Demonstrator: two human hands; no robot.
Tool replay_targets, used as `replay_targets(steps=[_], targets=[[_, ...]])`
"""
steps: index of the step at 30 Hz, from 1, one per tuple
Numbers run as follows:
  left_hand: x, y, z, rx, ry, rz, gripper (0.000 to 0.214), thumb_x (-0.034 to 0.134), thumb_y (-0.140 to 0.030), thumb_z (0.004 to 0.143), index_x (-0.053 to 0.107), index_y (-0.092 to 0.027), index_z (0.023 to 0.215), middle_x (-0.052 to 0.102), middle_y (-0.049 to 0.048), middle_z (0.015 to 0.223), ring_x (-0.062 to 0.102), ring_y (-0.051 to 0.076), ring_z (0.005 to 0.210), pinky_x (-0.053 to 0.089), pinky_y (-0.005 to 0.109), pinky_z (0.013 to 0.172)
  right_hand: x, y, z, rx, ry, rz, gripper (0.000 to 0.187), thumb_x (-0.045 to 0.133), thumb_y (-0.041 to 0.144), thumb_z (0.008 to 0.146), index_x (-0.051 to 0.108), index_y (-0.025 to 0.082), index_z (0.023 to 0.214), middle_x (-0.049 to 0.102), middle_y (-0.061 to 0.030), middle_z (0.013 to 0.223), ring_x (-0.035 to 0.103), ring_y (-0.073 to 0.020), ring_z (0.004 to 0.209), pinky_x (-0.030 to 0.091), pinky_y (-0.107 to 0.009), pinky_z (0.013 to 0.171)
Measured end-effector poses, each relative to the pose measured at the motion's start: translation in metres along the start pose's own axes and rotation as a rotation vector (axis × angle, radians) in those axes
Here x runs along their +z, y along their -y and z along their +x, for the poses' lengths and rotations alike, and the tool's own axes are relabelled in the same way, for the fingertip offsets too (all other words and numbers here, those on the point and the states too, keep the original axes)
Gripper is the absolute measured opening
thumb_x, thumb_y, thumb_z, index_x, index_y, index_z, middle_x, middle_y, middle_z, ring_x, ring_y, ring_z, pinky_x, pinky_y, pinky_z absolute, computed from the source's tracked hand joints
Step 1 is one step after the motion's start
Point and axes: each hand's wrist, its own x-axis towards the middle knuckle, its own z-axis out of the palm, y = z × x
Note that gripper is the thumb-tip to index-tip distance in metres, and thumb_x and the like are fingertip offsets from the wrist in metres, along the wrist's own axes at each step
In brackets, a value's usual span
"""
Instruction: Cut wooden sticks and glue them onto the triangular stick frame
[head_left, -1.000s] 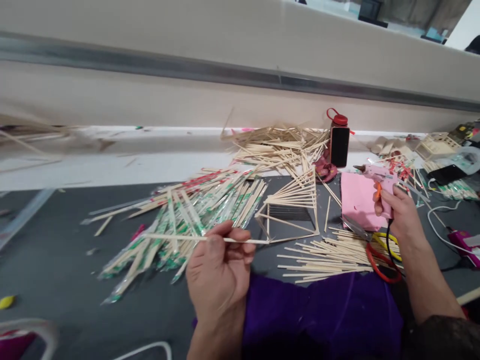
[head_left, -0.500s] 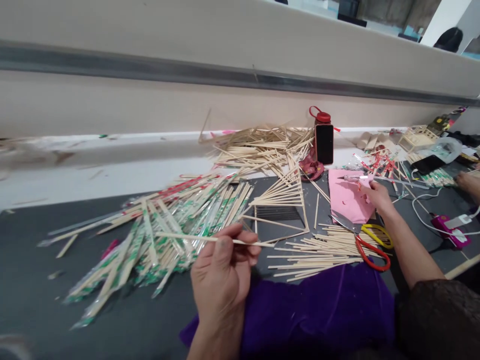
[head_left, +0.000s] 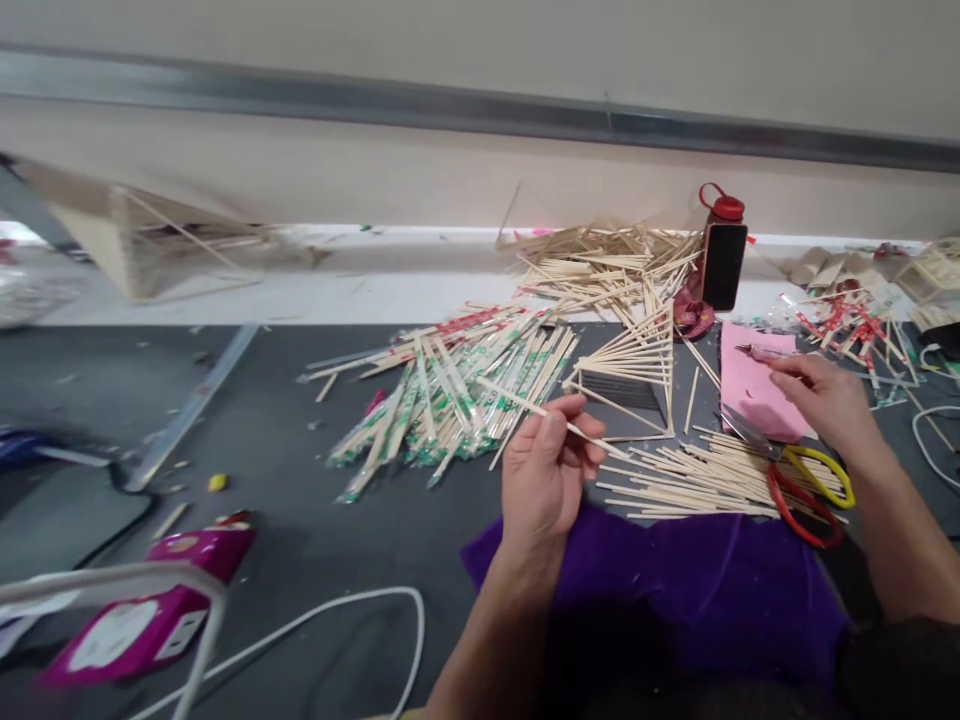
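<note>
In the head view, red-and-yellow-handled metal scissors lie between the hands, nearer the right, across a spread of bare pale wooden sticks, blades reaching the square pink cloth. Ahead of the hands, between them, stands an angular frame of pale sticks; beyond it are a tangled heap of pale sticks and a black-screened phone before a red-capped bottle. Ahead and left of the left hand lie film-wrapped chopsticks with green print on the dark grey worktop; farther left sits a magenta power strip. The left hand pinches a thin pale wooden stick between thumb and fingers, its right end over the bare sticks. The right hand, fingers bent, is at the pale pink glue gun over the cloth; whether it grips cannot be told.
</note>
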Motion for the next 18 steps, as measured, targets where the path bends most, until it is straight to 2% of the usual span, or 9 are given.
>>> replay_targets(steps=[2, 4, 5, 7, 9, 12, 14, 16, 18], targets=[[0.002, 0.000, -0.002, -0.028, 0.020, -0.009, 0.035, 0.082, -0.046, 0.066, 0.072, -0.016, 0.081, 0.068, -0.0004, 0.057, 0.058, 0.009, 0.038, 0.037, 0.013, 0.030, 0.002, 0.031, -0.020, -0.236, 0.116, 0.273, 0.027, 0.058, 0.035, 0.087, 0.069, 0.022, 0.108, 0.068, -0.0032, 0.088, 0.059, -0.0150, 0.067, 0.046, -0.028, 0.063], [0.004, 0.001, -0.004, -0.043, 0.031, -0.014, 0.035, 0.082, -0.046, 0.065, 0.072, -0.016, 0.081, 0.068, -0.0005, 0.057, 0.058, 0.009, 0.038, 0.038, 0.013, 0.030, 0.010, 0.060, -0.036, -0.427, 0.222, 0.361, 0.040, 0.057, 0.030, 0.088, 0.059, 0.024, 0.127, 0.065, 0.0005, 0.079, 0.057, -0.0129, 0.062, 0.045, -0.025, 0.060], [0.005, 0.001, -0.005, -0.046, 0.036, -0.016, 0.035, 0.082, -0.046, 0.065, 0.072, -0.016, 0.081, 0.068, -0.0005, 0.056, 0.058, 0.009, 0.038, 0.039, 0.013, 0.030, 0.014, 0.072, -0.042, -0.508, 0.267, 0.344, 0.041, 0.055, 0.029, 0.090, 0.057, 0.024, 0.131, 0.065, 0.0002, 0.080, 0.057, -0.0127, 0.063, 0.046, -0.025, 0.061], [0.004, -0.001, -0.005, -0.044, 0.038, -0.021, 0.034, 0.082, -0.045, 0.066, 0.073, -0.016, 0.081, 0.068, -0.0005, 0.056, 0.058, 0.009, 0.038, 0.039, 0.013, 0.030, 0.023, 0.086, -0.050, -0.664, 0.381, 0.208, 0.027, 0.049, 0.028, 0.095, 0.065, 0.022, 0.116, 0.066, -0.0031, 0.085, 0.059, -0.0135, 0.068, 0.045, -0.025, 0.063], [0.000, -0.005, -0.004, -0.031, 0.029, -0.036, 0.032, 0.081, -0.044, 0.066, 0.073, -0.017, 0.080, 0.068, -0.0008, 0.056, 0.057, 0.009, 0.037, 0.039, 0.013, 0.029, 0.029, 0.086, -0.055, -0.770, 0.530, 0.018, 0.027, 0.045, 0.027, 0.098, 0.070, 0.019, 0.094, 0.066, -0.0051, 0.083, 0.060, -0.0140, 0.069, 0.042, -0.024, 0.061], [-0.011, -0.015, -0.002, 0.016, -0.002, -0.085, 0.029, 0.080, -0.043, 0.068, 0.073, -0.018, 0.080, 0.067, -0.0015, 0.056, 0.056, 0.008, 0.037, 0.037, 0.012, 0.028, 0.028, 0.065, -0.063, -0.792, 0.743, -0.262, 0.024, 0.052, 0.023, 0.094, 0.070, 0.018, 0.079, 0.068, -0.0054, 0.077, 0.061, -0.0148, 0.065, 0.037, -0.025, 0.057], [-0.016, -0.022, -0.003, 0.047, -0.022, -0.108, 0.027, 0.079, -0.042, 0.069, 0.073, -0.019, 0.080, 0.067, -0.0019, 0.057, 0.055, 0.007, 0.037, 0.036, 0.011, 0.028, 0.022, 0.048, -0.068, -0.727, 0.855, -0.374, 0.018, 0.059, 0.019, 0.088, 0.069, 0.018, 0.073, 0.068, -0.0044, 0.070, 0.061, -0.0149, 0.058, 0.034, -0.026, 0.053], [-0.017, -0.026, -0.006, 0.048, -0.031, -0.095, 0.026, 0.078, -0.042, 0.071, 0.073, -0.019, 0.081, 0.067, -0.0019, 0.057, 0.055, 0.006, 0.037, 0.037, 0.011, 0.028, 0.012, 0.040, -0.069, -0.713, 0.880, -0.328, 0.014, 0.064, 0.019, 0.084, 0.070, 0.020, 0.071, 0.070, -0.0029, 0.071, 0.063, -0.0160, 0.060, 0.036, -0.026, 0.053], [-0.011, -0.027, -0.011, 0.014, -0.017, -0.044, 0.027, 0.077, -0.043, 0.072, 0.073, -0.018, 0.082, 0.067, -0.0011, 0.056, 0.055, 0.007, 0.037, 0.037, 0.012, 0.028, 0.001, 0.043, -0.063, -0.747, 0.778, -0.139, 0.017, 0.057, 0.021, 0.090, 0.071, 0.022, 0.081, 0.069, -0.0024, 0.075, 0.063, -0.0155, 0.064, 0.040, -0.026, 0.056]])
